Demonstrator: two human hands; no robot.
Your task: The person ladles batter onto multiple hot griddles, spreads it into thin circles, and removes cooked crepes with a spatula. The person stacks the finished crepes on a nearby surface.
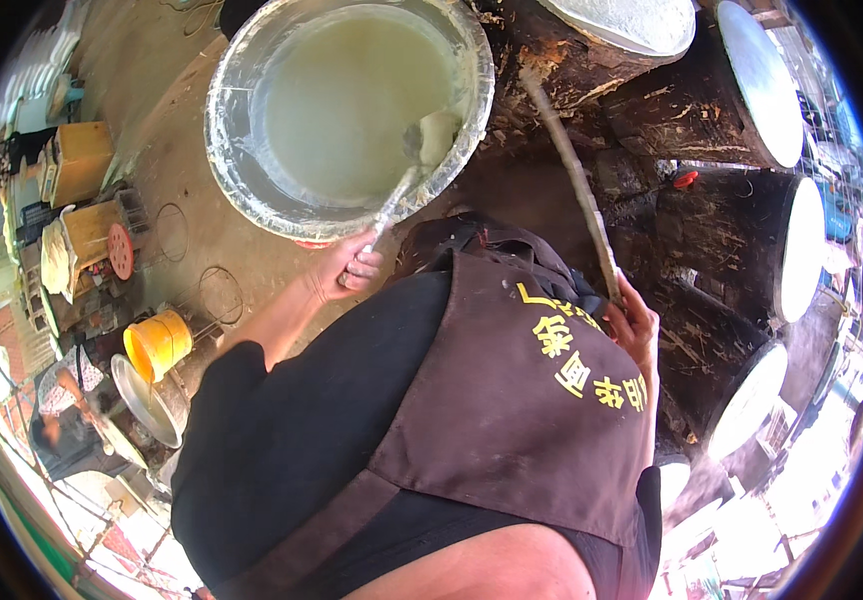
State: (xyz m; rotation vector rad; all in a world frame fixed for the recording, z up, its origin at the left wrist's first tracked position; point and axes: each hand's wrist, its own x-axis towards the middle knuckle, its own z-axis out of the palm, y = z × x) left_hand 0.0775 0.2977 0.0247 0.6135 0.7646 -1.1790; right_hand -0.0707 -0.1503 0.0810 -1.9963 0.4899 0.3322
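My left hand is closed around the pale handle of a ladle. The ladle's head lies over the inner right side of a large tub, against the cloudy, pale greenish liquid in it. Whitish crust coats the tub's rim and wall. On the other side, my right hand grips the lower end of a long, rough stick. The stick's far end reaches up beside a dark, bark-like cylinder.
Several dark cylinders with round white tops stand in a row along the right. At the left are a yellow bucket, a round pale lid or pan and wooden boxes. Another person is at the far left.
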